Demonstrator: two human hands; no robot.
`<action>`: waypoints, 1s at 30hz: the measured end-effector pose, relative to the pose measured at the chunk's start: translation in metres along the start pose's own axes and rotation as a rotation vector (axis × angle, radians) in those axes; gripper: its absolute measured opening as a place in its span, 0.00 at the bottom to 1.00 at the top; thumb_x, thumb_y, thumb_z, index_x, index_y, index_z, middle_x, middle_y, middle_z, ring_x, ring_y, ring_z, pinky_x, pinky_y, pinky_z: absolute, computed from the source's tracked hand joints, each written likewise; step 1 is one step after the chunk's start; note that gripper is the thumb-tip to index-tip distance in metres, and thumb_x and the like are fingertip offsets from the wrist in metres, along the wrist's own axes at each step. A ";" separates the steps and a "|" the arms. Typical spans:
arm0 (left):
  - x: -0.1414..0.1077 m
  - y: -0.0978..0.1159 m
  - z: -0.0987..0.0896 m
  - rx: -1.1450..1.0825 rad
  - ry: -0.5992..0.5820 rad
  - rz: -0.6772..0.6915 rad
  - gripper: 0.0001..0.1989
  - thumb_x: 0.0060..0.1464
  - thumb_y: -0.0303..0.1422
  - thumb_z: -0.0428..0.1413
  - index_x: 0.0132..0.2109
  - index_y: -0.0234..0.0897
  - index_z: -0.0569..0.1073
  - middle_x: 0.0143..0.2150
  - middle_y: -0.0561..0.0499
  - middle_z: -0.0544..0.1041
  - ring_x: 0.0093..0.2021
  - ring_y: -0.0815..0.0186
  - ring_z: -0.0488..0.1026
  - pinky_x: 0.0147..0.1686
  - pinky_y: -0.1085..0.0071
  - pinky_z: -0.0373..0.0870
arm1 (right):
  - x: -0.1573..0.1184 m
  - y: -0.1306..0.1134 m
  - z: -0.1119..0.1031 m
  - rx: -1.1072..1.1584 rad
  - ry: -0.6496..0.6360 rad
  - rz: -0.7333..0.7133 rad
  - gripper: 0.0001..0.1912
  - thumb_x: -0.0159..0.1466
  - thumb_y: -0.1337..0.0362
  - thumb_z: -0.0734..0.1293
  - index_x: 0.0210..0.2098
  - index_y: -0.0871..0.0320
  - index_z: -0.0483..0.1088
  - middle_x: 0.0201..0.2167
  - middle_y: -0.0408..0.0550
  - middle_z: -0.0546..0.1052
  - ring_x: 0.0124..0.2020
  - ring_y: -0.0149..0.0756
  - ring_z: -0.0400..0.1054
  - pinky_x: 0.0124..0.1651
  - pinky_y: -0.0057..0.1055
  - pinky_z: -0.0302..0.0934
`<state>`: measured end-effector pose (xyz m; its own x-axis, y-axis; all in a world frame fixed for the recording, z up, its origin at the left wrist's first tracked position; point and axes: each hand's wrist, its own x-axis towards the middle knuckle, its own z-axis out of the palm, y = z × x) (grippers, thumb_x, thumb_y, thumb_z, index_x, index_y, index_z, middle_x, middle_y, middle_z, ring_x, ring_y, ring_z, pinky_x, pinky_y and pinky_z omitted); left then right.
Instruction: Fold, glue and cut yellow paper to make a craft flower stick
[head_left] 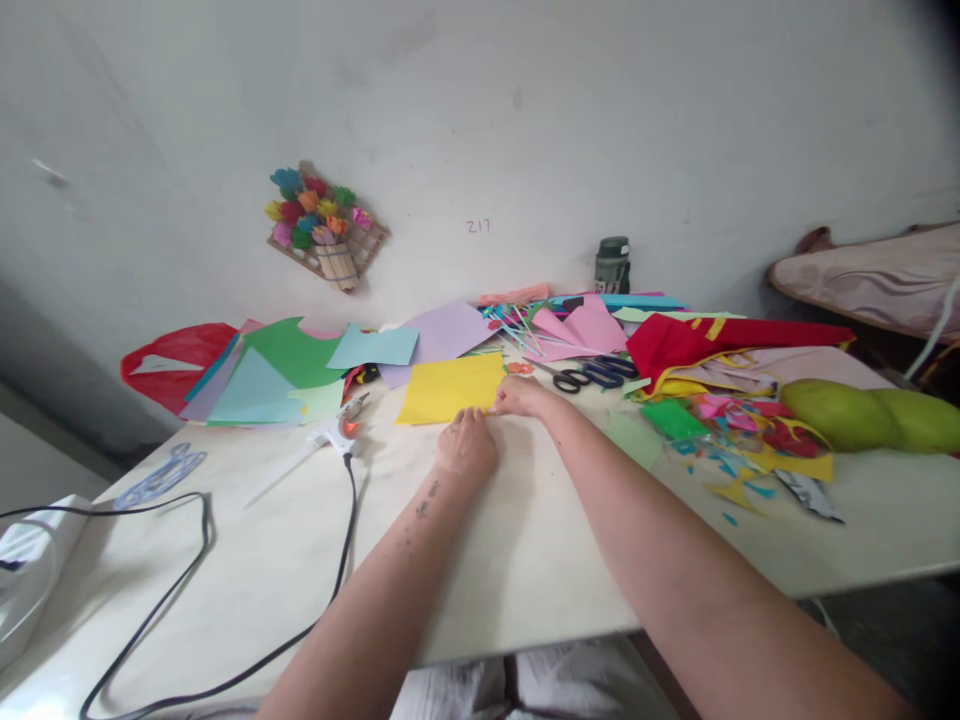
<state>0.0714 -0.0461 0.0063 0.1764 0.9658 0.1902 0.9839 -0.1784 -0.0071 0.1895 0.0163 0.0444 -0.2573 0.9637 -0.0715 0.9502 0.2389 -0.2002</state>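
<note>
A sheet of yellow paper (448, 388) lies on the pale table (525, 560). My left hand (466, 442) has its fingers curled together on the near edge of the sheet, toward the right corner. At that corner, my right hand (519, 397) pinches the paper's right edge between closed fingers. The exact fingertip contact is too small to make out. Two pairs of scissors, one black (571, 381) and one dark blue (609, 372), lie just beyond my right hand. To the left rests a white glue gun (330, 436) with a glue stick in its back.
Coloured sheets (259, 385) spread along the wall at left. Red fabric (675, 345), paper scraps (739, 490) and a green cushion-like object (870, 415) lie at right. A black cable (349, 560) crosses the left side. A bottle (613, 266) stands at the back.
</note>
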 end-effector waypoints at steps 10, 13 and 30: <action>-0.002 0.007 -0.004 0.033 0.002 0.016 0.18 0.57 0.36 0.37 0.48 0.37 0.65 0.45 0.44 0.67 0.48 0.61 0.64 0.43 0.67 0.62 | 0.002 0.009 0.001 -0.044 -0.002 -0.145 0.14 0.55 0.57 0.63 0.33 0.58 0.74 0.32 0.49 0.76 0.34 0.33 0.68 0.36 0.24 0.54; -0.002 0.009 -0.003 0.036 0.003 0.011 0.19 0.57 0.37 0.37 0.49 0.36 0.65 0.46 0.43 0.66 0.49 0.60 0.63 0.43 0.67 0.61 | 0.004 0.013 0.003 -0.042 0.009 -0.178 0.14 0.54 0.57 0.63 0.35 0.58 0.74 0.33 0.49 0.76 0.34 0.33 0.68 0.36 0.24 0.54; -0.003 0.013 -0.003 0.053 0.003 -0.001 0.21 0.57 0.36 0.36 0.53 0.34 0.62 0.47 0.40 0.65 0.49 0.59 0.62 0.43 0.66 0.60 | 0.003 0.022 0.000 0.045 -0.026 -0.160 0.12 0.50 0.64 0.65 0.33 0.58 0.74 0.29 0.45 0.77 0.30 0.29 0.68 0.28 0.20 0.54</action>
<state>0.0839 -0.0515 0.0085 0.1757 0.9654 0.1929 0.9841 -0.1674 -0.0588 0.2098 0.0244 0.0395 -0.4101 0.9101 -0.0601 0.8879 0.3833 -0.2543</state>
